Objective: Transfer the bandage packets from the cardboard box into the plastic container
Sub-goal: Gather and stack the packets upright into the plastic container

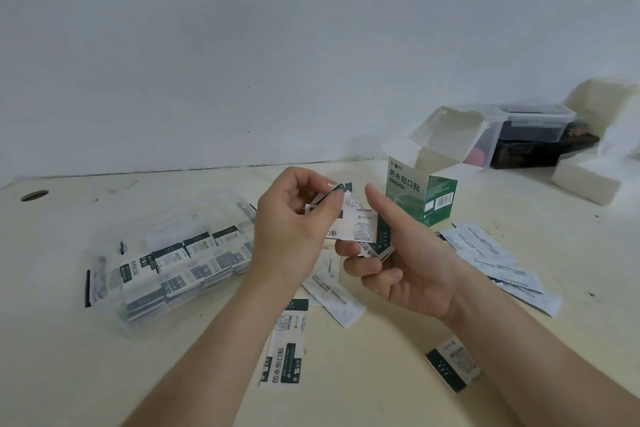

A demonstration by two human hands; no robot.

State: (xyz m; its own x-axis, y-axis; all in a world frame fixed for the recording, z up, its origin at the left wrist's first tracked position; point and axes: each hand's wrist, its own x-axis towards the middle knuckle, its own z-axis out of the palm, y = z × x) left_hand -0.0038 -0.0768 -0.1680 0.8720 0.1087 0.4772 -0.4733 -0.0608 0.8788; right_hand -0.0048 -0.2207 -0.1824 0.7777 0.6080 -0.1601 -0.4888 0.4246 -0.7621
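A small stack of held packets [362, 229] is kept just above the tabletop [69, 357] between both hands. Its upper edge is pinched in the grip of the left hand [294, 218], with thumb and curled fingers closed on it. The stack is cradled from below by the right hand [408, 267], palm up, with the lower fingers curled round it and the index finger raised straight.

To the left, a clear plastic container [104, 288] is seen lying on the tabletop, packed with rows of green-and-white packets. Just behind the right hand, a green and white cardboard box [420, 194] is stood upright with its flaps open. Loose packets [287, 347] are scattered on the tabletop below and to the right of the hands.

The tabletop is pale cream and lightly marked, with a round hole [34, 195] cut near its far left edge. It is backed by a plain white wall [242, 45]. At far right, a lidded clear tub [533, 121] is stacked on a dark case [540, 152].
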